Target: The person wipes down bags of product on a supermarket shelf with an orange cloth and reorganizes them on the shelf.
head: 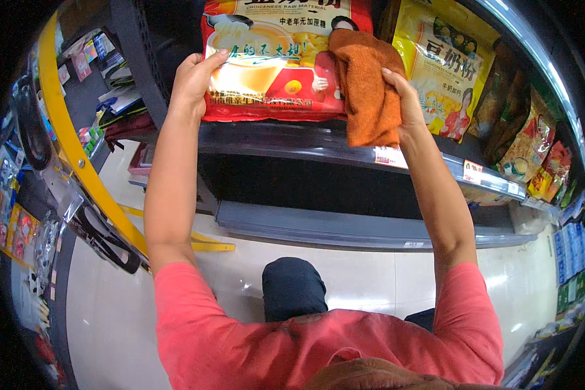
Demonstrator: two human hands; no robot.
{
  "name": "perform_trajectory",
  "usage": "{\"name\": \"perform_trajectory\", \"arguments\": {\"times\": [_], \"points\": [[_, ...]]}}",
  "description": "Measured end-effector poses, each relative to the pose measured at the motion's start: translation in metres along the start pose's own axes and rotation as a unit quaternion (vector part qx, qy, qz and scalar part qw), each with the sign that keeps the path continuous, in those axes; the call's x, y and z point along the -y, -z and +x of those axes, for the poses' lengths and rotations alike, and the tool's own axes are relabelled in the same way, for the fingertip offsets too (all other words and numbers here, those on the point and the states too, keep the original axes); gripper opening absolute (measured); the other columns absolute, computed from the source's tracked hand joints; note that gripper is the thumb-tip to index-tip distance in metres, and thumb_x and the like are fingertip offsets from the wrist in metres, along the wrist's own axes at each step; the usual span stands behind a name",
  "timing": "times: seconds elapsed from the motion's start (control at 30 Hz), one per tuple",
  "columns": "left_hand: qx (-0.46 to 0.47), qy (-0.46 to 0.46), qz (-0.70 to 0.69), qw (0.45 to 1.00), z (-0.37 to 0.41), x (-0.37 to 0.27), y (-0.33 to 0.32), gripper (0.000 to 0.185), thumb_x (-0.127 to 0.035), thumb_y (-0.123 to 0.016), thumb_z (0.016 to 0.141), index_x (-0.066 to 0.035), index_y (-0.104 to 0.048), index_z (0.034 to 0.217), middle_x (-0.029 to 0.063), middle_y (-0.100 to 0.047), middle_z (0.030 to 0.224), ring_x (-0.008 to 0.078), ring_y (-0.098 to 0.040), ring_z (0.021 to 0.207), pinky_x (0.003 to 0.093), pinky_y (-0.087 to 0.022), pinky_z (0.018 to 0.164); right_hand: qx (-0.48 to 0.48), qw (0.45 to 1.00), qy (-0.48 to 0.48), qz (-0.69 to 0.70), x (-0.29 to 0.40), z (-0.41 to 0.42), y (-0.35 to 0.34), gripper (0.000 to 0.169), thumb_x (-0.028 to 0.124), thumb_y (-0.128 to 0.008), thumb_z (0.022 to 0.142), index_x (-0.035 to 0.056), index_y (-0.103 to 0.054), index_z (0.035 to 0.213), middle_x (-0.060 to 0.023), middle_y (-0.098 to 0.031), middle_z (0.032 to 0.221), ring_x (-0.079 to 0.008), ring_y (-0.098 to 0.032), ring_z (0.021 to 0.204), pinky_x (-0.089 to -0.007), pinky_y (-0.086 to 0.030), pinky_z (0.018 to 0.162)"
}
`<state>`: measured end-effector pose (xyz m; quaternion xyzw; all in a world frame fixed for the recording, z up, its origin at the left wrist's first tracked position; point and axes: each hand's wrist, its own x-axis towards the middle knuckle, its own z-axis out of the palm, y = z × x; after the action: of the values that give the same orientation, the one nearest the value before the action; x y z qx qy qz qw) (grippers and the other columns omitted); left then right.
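Note:
Before me a large red and yellow bag of soy milk powder stands at a dark store shelf, its printed front turned towards me. My left hand grips the bag's left edge, with the thumb on the front and the fingers hidden behind. An orange-brown cloth is in my right hand and drapes over the bag's right side. Whether the right fingers also hold the bag behind the cloth cannot be seen. To the right, a yellow bag of soy milk powder leans on the same shelf.
Price tags line the shelf's front rail. Below is a lower shelf. A curved yellow metal frame rises at my left. Other food packets stand at the far right. My knee is bent above the pale tiled floor.

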<state>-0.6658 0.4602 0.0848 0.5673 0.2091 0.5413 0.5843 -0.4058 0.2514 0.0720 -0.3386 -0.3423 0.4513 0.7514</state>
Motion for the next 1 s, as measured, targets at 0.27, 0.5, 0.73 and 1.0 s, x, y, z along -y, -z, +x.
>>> {"name": "perform_trajectory", "arguments": {"times": [0.27,0.5,0.73,1.0], "points": [[-0.029,0.012,-0.018,0.999,-0.141,-0.003,-0.01,0.022,-0.009,-0.068,0.081,0.002,-0.054,0.094,0.0109,-0.063,0.089,0.0143,-0.062,0.076,0.0277,-0.052,0.069,-0.073,0.997,0.015,-0.023,-0.01,-0.127,0.005,0.056,0.021,-0.061,0.082,0.0,-0.041,0.13,-0.0177,-0.056,0.122,-0.0313,-0.058,0.108,-0.0438,-0.047,0.094],[0.033,-0.022,-0.1,0.994,-0.267,0.047,-0.047,0.06,-0.007,-0.068,0.08,-0.002,-0.03,0.125,0.0124,-0.051,0.112,0.0176,-0.052,0.103,0.0324,-0.042,0.092,-0.137,0.989,0.053,-0.033,-0.028,-0.253,0.097,0.073,0.026,-0.055,0.074,-0.0001,-0.031,0.137,-0.0206,-0.048,0.13,-0.0366,-0.053,0.114,-0.0469,-0.045,0.096],[0.234,0.146,-0.141,0.951,-0.347,0.111,-0.1,0.054,-0.007,-0.07,0.077,-0.002,-0.042,0.122,0.0077,-0.052,0.117,0.0147,-0.049,0.109,0.0306,-0.042,0.094,-0.159,0.984,0.055,-0.055,-0.001,-0.355,0.184,0.078,0.023,-0.058,0.069,0.0041,-0.029,0.139,-0.0194,-0.048,0.13,-0.0366,-0.054,0.112,-0.0474,-0.046,0.096],[0.254,0.34,-0.294,0.856,-0.41,0.138,-0.147,0.061,-0.015,-0.071,0.08,-0.002,-0.037,0.129,0.0098,-0.054,0.118,0.0191,-0.053,0.108,0.0351,-0.041,0.097,-0.201,0.977,-0.019,-0.069,0.004,-0.451,0.224,0.076,0.022,-0.058,0.069,0.0049,-0.031,0.138,-0.0187,-0.05,0.128,-0.0363,-0.055,0.111,-0.0469,-0.046,0.096]]}}
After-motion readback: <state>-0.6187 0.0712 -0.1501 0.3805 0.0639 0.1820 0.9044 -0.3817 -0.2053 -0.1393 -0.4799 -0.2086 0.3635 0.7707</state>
